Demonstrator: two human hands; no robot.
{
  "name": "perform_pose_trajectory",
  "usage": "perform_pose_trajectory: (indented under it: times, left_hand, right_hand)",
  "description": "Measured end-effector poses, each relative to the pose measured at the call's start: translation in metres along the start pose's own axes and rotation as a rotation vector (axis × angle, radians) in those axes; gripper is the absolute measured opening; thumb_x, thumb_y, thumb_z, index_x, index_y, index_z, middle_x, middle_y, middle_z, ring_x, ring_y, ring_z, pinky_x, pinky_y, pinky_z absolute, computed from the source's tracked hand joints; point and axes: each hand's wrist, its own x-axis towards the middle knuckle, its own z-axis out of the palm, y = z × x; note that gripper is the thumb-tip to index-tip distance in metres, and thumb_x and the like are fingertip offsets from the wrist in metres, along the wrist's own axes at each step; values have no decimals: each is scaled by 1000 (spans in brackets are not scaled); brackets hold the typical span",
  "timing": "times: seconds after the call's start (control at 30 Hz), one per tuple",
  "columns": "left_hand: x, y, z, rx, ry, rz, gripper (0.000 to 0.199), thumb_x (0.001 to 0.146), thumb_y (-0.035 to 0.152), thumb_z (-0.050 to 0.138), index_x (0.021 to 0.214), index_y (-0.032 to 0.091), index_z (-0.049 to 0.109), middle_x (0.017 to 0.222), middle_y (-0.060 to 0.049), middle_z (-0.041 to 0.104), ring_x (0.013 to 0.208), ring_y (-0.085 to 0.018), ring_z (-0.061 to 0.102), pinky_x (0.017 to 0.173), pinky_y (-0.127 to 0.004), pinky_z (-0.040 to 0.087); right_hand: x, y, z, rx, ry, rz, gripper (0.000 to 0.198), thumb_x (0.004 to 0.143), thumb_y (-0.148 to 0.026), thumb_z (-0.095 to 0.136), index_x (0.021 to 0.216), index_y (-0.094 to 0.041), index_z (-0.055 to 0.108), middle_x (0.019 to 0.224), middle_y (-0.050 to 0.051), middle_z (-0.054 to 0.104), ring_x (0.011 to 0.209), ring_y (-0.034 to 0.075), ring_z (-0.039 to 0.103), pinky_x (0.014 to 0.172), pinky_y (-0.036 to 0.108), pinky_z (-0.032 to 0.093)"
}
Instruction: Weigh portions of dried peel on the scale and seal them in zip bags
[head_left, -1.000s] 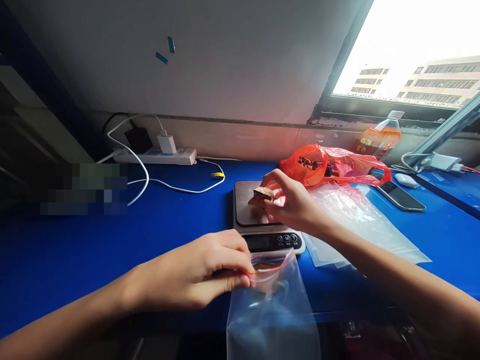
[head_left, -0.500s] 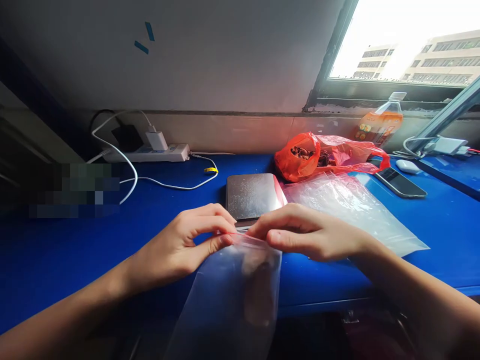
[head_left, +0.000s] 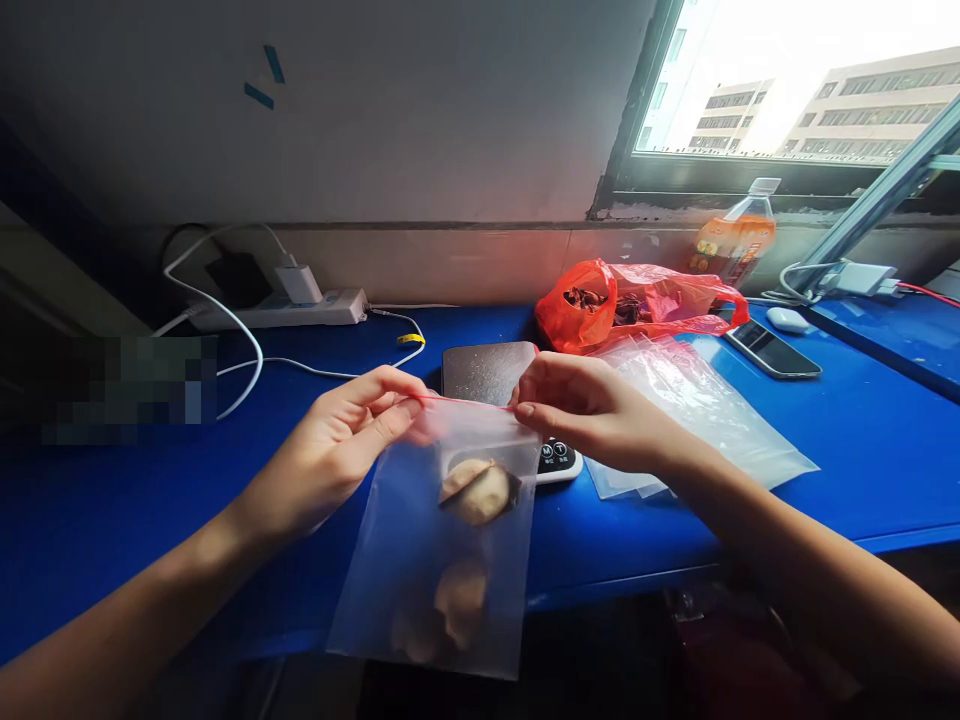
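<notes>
A clear zip bag (head_left: 420, 560) with a red seal line hangs between my two hands over the front edge of the table. Inside it lie several pale, dark-edged pieces (head_left: 480, 492) that look like dried slices; their exact kind is unclear. My left hand (head_left: 345, 435) pinches the bag's upper left corner, fingers closed. At the upper right corner, my right hand (head_left: 589, 405) grips the red seal between thumb and fingers. Behind the bag sits a kitchen scale (head_left: 480, 370) with a dark plate, partly hidden by the bag and my right hand.
A red plastic bag (head_left: 574, 325) with dark dried pieces stands beyond the scale. Flat clear bags (head_left: 705, 420) lie to the right, near a phone (head_left: 776, 347) and a white case (head_left: 787, 319). A bottle (head_left: 735, 240) and a power strip (head_left: 300, 310) stand along the wall.
Both hands have raised the zip bag and drawn its top edge wider apart. The pale pieces inside now show clearly. The view has shifted slightly to the right.
</notes>
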Motion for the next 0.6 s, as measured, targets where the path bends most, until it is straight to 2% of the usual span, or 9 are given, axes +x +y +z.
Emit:
perform_pose_trajectory:
  times: [0.1,0.2,0.3,0.37,0.5,0.6]
  left_hand:
    - [4,2,0,105,35,23,14,80,32,69,90,23,67,68,3,63,61,-11,58,59,-19,49]
    - [5,1,0,146,66,19,26,76,31,72,99,23,63,71,3,64,63,-12,59,63,-22,51]
    - [2,-1,3,171,19,4,26,75,31,74,96,22,62,72,2,65,65,-13,61,63,-22,52]
    - [-2,-1,8,179,-32,14,23,77,32,73,93,21,63,73,2,65,66,-13,62,63,-22,52]
    - [-11,1,17,199,-85,93,18,79,29,71,92,20,63,76,1,67,72,-14,65,68,-24,54]
    - [-15,1,21,195,-74,111,18,79,27,72,92,21,62,72,3,66,70,-14,66,70,-24,54]
  right_hand:
    - [2,5,3,118,-4,48,20,82,-30,66,90,-19,50,79,-1,57,65,10,53,55,23,42]
    - [3,9,10,6,74,-3,21,82,-31,65,95,-18,53,81,-1,56,66,11,52,56,24,41]
    - [2,10,20,-104,107,-88,19,85,-34,62,95,-18,56,78,-1,58,69,12,53,60,25,41]
    - [1,9,25,-110,62,-92,20,86,-34,62,97,-19,57,79,-1,60,70,12,54,62,25,42]
    - [-1,7,32,-90,-132,-104,20,85,-30,63,101,-18,57,77,-1,63,69,12,55,62,24,43]
    - [-3,5,38,-91,-152,-123,19,81,-19,60,99,-19,54,75,-3,61,65,11,53,59,23,40]
